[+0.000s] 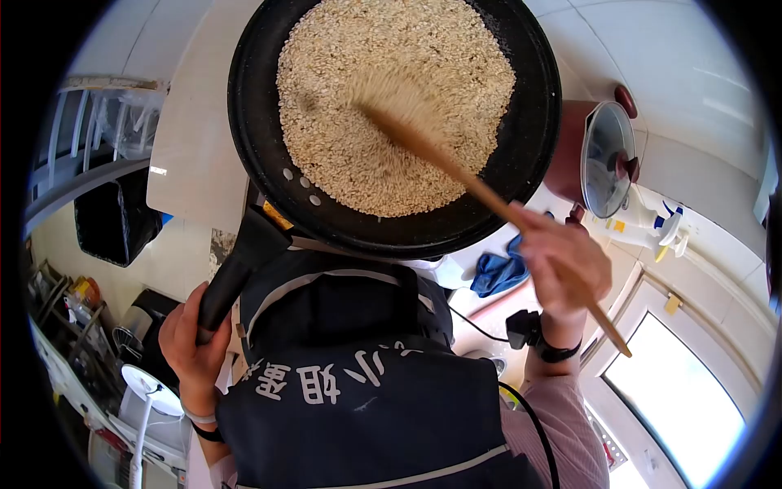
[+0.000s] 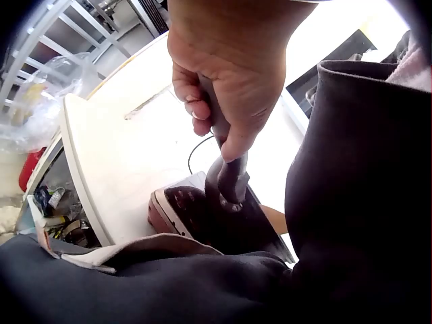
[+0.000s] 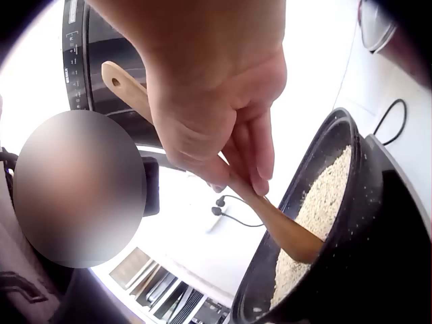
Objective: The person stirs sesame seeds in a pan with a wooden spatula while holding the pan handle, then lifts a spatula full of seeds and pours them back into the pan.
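Observation:
A wide black frying pan holds a thick layer of small pale grains that look like sesame seeds. My left hand grips the pan's black handle, fingers wrapped round it, as the left wrist view also shows. In my right hand is a wooden spatula, held partway along its shaft. Its blade is down among the grains, blurred with motion in the head view. The right wrist view shows the spatula's blade inside the pan wall, with the holed handle end sticking out behind my hand.
A dark red pot with a glass lid stands right of the pan. Beyond it are a spray bottle and a blue cloth. A black bin and a white rack are at the left. An apron covers my body close below the pan.

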Demonstrator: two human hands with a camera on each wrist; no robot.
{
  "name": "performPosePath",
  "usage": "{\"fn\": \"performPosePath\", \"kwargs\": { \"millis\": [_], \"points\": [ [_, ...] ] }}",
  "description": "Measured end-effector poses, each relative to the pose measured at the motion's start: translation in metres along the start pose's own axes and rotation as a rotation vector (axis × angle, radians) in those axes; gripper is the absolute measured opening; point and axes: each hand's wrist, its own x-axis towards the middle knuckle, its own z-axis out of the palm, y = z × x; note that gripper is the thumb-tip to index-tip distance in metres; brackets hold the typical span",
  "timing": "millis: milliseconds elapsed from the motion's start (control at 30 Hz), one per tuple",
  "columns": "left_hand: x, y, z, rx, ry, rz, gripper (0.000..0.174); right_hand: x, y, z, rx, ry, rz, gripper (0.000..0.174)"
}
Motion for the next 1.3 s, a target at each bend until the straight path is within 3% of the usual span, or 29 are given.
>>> {"fn": "performPosePath", "kwargs": {
  "millis": [133, 167, 233, 367, 400, 433, 500, 700, 767, 833, 900, 1133, 1300],
  "points": [
    [0.000, 0.003, -0.002, -0.039, -0.041, -0.054, 0.050, 0.003, 0.009, -0.012, -0.060, 0.216, 0.133, 0.007],
    [0.004, 0.005, -0.001, -0.003, -0.001, 0.018, 0.050, 0.001, 0.011, -0.016, 0.066, 0.303, 0.151, 0.011],
    [0.007, 0.006, 0.000, 0.027, 0.037, 0.086, 0.049, -0.001, 0.021, -0.031, 0.008, 0.357, 0.129, 0.013],
    [0.008, 0.007, -0.002, 0.056, 0.046, 0.101, 0.049, -0.011, 0.043, -0.027, -0.213, 0.232, 0.127, 0.015],
    [0.009, 0.008, -0.002, 0.070, 0.050, 0.112, 0.050, -0.011, 0.046, -0.016, -0.171, 0.186, 0.074, 0.018],
    [0.008, 0.008, -0.002, 0.070, 0.050, 0.105, 0.050, -0.010, 0.047, -0.007, -0.239, 0.119, -0.099, 0.017],
    [0.008, 0.008, -0.003, 0.074, 0.048, 0.101, 0.049, -0.005, 0.018, 0.005, -0.349, 0.084, -0.033, 0.017],
    [0.009, 0.006, -0.003, 0.062, 0.039, 0.121, 0.050, -0.038, 0.001, 0.014, -0.041, 0.074, 0.154, 0.013],
    [0.009, 0.006, -0.003, 0.050, 0.027, 0.116, 0.051, -0.050, -0.001, 0.020, 0.315, 0.286, 0.366, 0.008],
    [0.010, 0.006, -0.004, 0.041, 0.016, 0.113, 0.051, -0.061, 0.002, 0.019, 0.333, 0.251, 0.374, 0.012],
    [0.012, 0.007, -0.003, 0.023, 0.035, 0.136, 0.051, -0.069, 0.004, 0.023, 0.597, 0.413, 0.545, 0.015],
    [0.012, 0.007, -0.003, 0.036, 0.026, 0.116, 0.051, -0.074, 0.002, 0.033, 0.814, 0.579, 0.892, 0.027],
    [0.012, 0.008, -0.003, 0.043, 0.028, 0.124, 0.051, -0.073, 0.006, 0.030, 0.946, 0.652, 1.032, 0.025]
  ]
}}
